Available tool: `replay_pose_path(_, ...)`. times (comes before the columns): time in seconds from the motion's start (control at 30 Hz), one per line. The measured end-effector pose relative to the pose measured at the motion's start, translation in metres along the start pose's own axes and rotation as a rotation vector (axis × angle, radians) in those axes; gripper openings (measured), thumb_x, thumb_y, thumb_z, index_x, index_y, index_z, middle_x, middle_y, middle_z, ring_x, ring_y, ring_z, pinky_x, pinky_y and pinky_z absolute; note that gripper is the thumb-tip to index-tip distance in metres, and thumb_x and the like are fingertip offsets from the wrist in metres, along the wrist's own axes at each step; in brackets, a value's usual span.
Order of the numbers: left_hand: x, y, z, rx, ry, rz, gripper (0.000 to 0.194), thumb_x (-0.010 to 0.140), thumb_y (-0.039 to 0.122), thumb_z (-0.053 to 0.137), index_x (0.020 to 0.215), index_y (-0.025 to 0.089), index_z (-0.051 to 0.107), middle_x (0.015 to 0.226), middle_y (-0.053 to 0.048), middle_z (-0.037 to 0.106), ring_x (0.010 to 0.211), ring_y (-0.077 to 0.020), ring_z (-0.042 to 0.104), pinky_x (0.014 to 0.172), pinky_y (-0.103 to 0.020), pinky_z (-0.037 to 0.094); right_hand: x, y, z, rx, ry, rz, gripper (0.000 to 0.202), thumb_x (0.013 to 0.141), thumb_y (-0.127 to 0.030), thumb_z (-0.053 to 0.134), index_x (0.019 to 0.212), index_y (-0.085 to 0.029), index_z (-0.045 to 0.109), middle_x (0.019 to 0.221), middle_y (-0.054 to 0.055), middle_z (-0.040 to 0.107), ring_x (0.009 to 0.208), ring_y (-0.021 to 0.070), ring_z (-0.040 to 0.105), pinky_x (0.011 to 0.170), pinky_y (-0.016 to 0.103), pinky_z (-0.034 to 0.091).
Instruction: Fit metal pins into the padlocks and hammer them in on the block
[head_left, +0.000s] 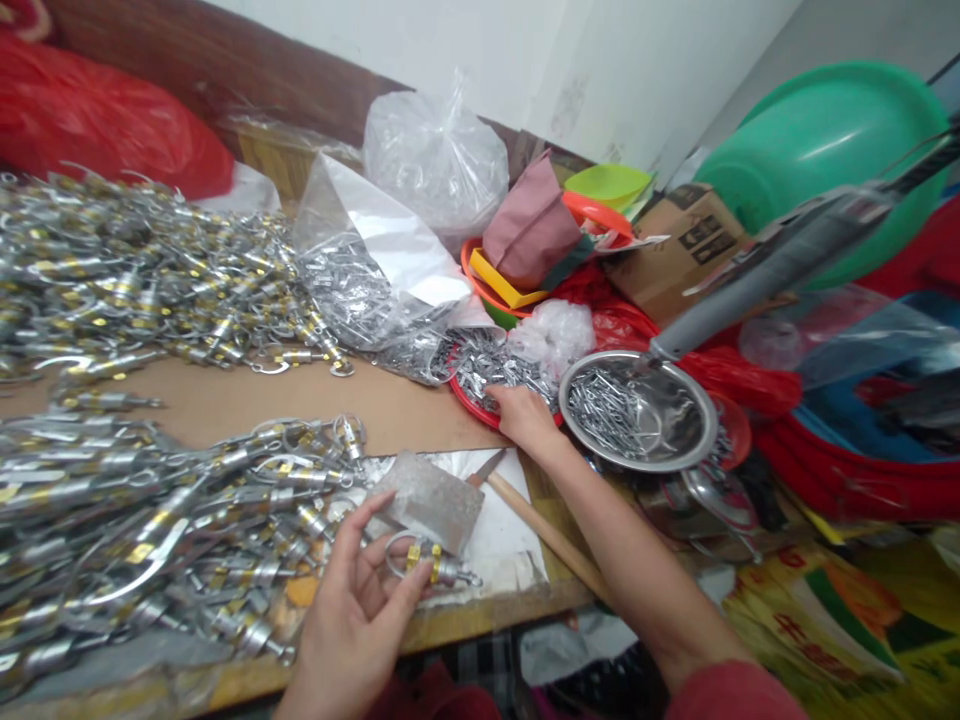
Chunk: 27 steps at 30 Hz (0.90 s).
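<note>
My left hand [367, 600] holds a metal fitting [427, 563] with yellow bands and a wire loop, near the table's front edge. My right hand [525, 415] reaches to the red tray [480, 408] of small metal clips, its fingertips at the clips; what they pinch, if anything, is too small to tell. A flat metal block [435, 500] lies between my hands on white paper, beside a wooden-handled tool [547, 530]. Similar fittings form a pile [240, 480] left of my left hand.
A steel bowl [694, 420] of metal pins stands right of my right hand, with a grey tool [772, 260] slanting above it. Behind are a larger pile of fittings [150, 270], a plastic bag of clips [352, 290], a cardboard box [675, 250] and green basins [825, 150].
</note>
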<state>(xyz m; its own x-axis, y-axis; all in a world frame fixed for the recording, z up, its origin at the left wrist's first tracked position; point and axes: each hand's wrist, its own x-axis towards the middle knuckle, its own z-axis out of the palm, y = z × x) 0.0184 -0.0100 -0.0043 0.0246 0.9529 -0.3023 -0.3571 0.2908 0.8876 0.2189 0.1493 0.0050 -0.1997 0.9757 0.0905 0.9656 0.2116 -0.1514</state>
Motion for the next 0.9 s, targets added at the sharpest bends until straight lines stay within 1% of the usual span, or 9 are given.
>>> replay_pose_path(0.1,0.0,0.002,0.0,-0.01,0.003,-0.045,0.066,0.064,0.026,0.068,0.119,0.025,0.033,0.075,0.0,0.059,0.073,-0.0186,0.064,0.066,-0.031,0.054,0.007,0.0,0.0,-0.003,-0.04,-0.041,0.04,0.064,0.0,0.053,0.1,-0.016,0.059,0.088,0.013,0.066,0.083,0.0265,0.061,0.072,0.033,0.043)
replay_pose_path(0.2,0.002,0.003,0.001,-0.027,0.017,-0.056,0.066,0.061,0.025,0.07,0.116,0.025,0.033,0.075,0.001,0.058,0.07,-0.0185,0.064,0.064,-0.032,0.055,0.013,0.008,-0.002,0.047,-0.058,-0.093,0.043,0.06,-0.003,0.057,0.101,-0.017,0.058,0.087,0.01,0.066,0.078,0.0239,0.061,0.068,0.03,0.044)
replay_pose_path(0.3,0.004,0.0,0.001,-0.056,0.015,-0.021,0.061,0.062,0.023,0.069,0.112,0.026,0.033,0.076,0.001,0.058,0.07,-0.018,0.064,0.063,-0.033,0.056,0.01,0.017,-0.003,0.127,-0.011,-0.112,0.031,0.064,-0.005,0.055,0.092,-0.016,0.063,0.085,0.007,0.066,0.076,0.0199,0.06,0.069,0.028,0.045)
replay_pose_path(0.37,0.005,-0.003,0.002,-0.08,0.024,0.016,0.058,0.062,0.021,0.069,0.108,0.026,0.034,0.075,0.002,0.058,0.067,-0.0166,0.063,0.061,-0.034,0.056,-0.001,0.014,-0.005,0.185,0.057,-0.103,0.022,0.07,-0.007,0.052,0.086,-0.014,0.065,0.085,0.007,0.066,0.078,0.0176,0.06,0.072,0.027,0.045)
replay_pose_path(0.5,0.008,-0.007,0.003,-0.121,0.091,0.064,0.054,0.059,0.015,0.07,0.1,0.026,0.035,0.069,0.005,0.056,0.059,-0.0148,0.061,0.053,-0.034,0.057,-0.047,-0.015,-0.016,0.388,0.147,-0.146,0.016,0.077,-0.015,0.052,0.081,-0.015,0.067,0.08,0.004,0.067,0.075,0.0127,0.061,0.07,0.023,0.048)
replay_pose_path(0.57,0.008,-0.008,0.003,-0.134,0.107,0.066,0.053,0.059,0.014,0.07,0.097,0.026,0.035,0.068,0.006,0.056,0.057,-0.0148,0.061,0.051,-0.034,0.057,-0.073,-0.036,-0.022,0.61,0.145,-0.266,0.015,0.076,-0.013,0.054,0.078,-0.017,0.068,0.075,0.003,0.067,0.069,0.0119,0.061,0.065,0.022,0.049)
replay_pose_path(0.63,0.009,-0.008,0.003,-0.141,0.106,0.071,0.052,0.059,0.013,0.069,0.096,0.026,0.035,0.067,0.006,0.057,0.056,-0.0142,0.061,0.05,-0.032,0.056,-0.094,-0.054,-0.024,0.712,0.152,-0.378,0.021,0.076,-0.009,0.051,0.081,-0.018,0.069,0.075,0.004,0.066,0.069,0.0122,0.061,0.062,0.023,0.049)
replay_pose_path(0.8,0.01,-0.011,0.001,-0.16,0.114,0.085,0.052,0.058,0.012,0.07,0.095,0.025,0.035,0.067,0.006,0.057,0.056,-0.0131,0.061,0.05,-0.029,0.056,-0.114,-0.078,-0.014,0.648,0.221,-0.412,0.029,0.078,-0.004,0.042,0.087,-0.015,0.067,0.077,0.006,0.063,0.07,0.0127,0.058,0.061,0.022,0.048)
replay_pose_path(0.9,0.01,-0.011,0.002,-0.177,0.121,0.082,0.052,0.058,0.012,0.07,0.094,0.025,0.036,0.067,0.006,0.057,0.057,-0.0128,0.061,0.05,-0.029,0.056,-0.113,-0.08,-0.017,0.522,0.136,-0.419,0.026,0.077,-0.004,0.043,0.084,-0.015,0.066,0.075,0.006,0.062,0.069,0.0139,0.055,0.061,0.024,0.047)
